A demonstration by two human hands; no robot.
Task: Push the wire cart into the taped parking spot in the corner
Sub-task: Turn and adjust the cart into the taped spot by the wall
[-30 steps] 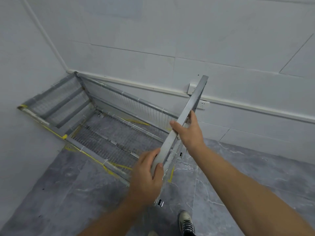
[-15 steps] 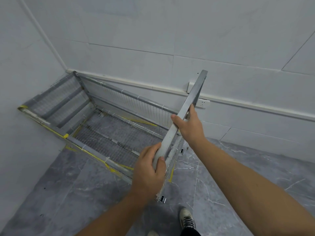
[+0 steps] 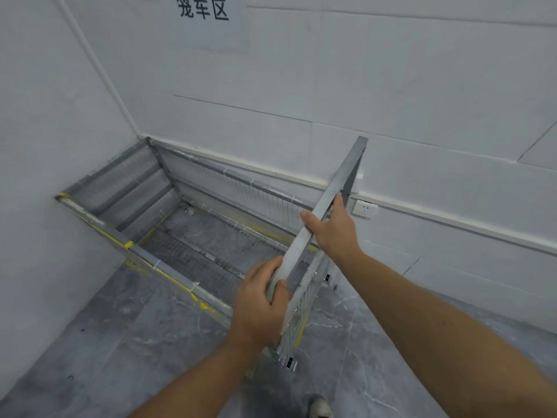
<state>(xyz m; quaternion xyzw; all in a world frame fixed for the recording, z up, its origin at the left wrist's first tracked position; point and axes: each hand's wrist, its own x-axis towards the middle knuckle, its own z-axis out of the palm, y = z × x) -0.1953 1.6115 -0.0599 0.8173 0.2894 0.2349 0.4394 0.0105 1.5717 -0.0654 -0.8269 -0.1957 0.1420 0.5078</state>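
The wire cart (image 3: 193, 236) sits in the corner ahead of me, its far end against the left wall and its long side along the back wall. My left hand (image 3: 260, 306) grips the near end of its top rail (image 3: 319, 218), my right hand (image 3: 333, 233) farther along. A wall socket (image 3: 365, 209) lies just right of the rail, a sign (image 3: 208, 19) above.

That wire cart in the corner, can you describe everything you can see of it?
The wire cart is an open-topped grey metal frame with thin wire mesh sides and floor, empty inside. It sits in the corner, close along both walls, with yellow tape along its near rail and on the floor beside it. The left hand and right hand each have a grip on its pale end bar.
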